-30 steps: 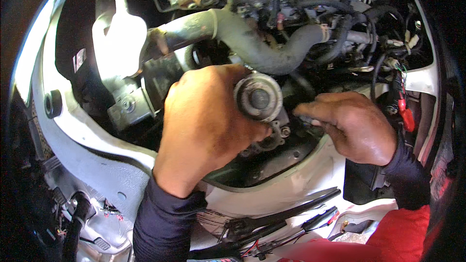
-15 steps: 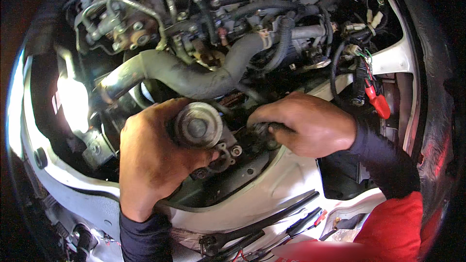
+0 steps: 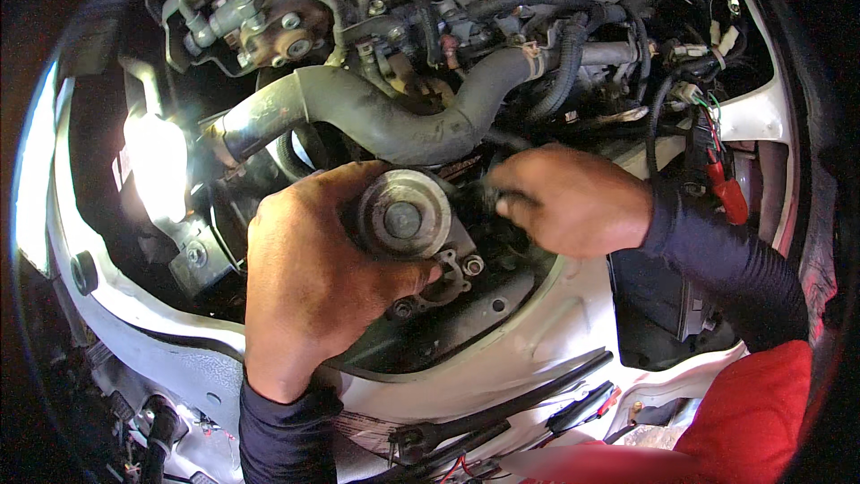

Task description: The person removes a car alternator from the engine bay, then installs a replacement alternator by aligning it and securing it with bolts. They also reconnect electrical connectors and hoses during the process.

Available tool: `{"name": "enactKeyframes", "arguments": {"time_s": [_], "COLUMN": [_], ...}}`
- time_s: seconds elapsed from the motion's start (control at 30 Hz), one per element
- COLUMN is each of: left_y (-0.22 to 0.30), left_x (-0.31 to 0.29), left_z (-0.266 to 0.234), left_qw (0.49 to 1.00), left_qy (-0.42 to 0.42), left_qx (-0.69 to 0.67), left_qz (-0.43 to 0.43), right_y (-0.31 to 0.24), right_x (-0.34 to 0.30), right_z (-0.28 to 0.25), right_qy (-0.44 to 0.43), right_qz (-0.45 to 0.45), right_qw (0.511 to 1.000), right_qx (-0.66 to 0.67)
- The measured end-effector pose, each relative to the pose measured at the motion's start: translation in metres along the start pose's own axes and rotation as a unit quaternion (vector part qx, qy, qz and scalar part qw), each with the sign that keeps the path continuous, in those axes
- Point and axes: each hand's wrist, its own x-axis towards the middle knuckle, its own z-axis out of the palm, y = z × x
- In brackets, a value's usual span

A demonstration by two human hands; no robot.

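Observation:
My left hand is closed round a metal engine part with a round, ringed top and a flange below it. The thumb lies along the flange, and bolt heads show beside it. To the right, my right hand has its fingers curled together over the dark gap of the engine bay. Something dark is at its fingertips, too blurred and hidden to name. Just beyond both hands runs a thick grey curved hose, fixed with a clamp at its right end.
A bright work light shines at the left. Wires with a red boot hang at the right. Along the white front panel lie a long black bar-like tool and several other tools. Metal pipes and fittings fill the back.
The whole view has shifted, so the engine sits further right in it. My right hand has moved up and closer to the hose. My left hand still grips the metal part.

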Motion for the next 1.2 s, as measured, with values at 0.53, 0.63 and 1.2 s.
{"name": "enactKeyframes", "arguments": {"time_s": [0.53, 0.63, 1.2], "left_y": [0.009, 0.008, 0.001], "left_x": [-0.005, -0.013, 0.001], "left_z": [0.009, 0.012, 0.007], "left_qw": [0.995, 0.990, 0.999], "left_qy": [0.036, 0.079, -0.019], "left_qx": [-0.007, 0.062, 0.018], "left_qz": [-0.093, -0.097, -0.047], "right_y": [0.012, 0.013, 0.018], "right_x": [0.008, 0.003, 0.043], "right_z": [-0.026, -0.018, 0.036], "right_qy": [-0.151, -0.092, -0.053], "right_qz": [-0.143, -0.136, -0.035], "right_qw": [0.978, 0.986, 0.997], "right_qx": [0.029, 0.038, 0.037]}}
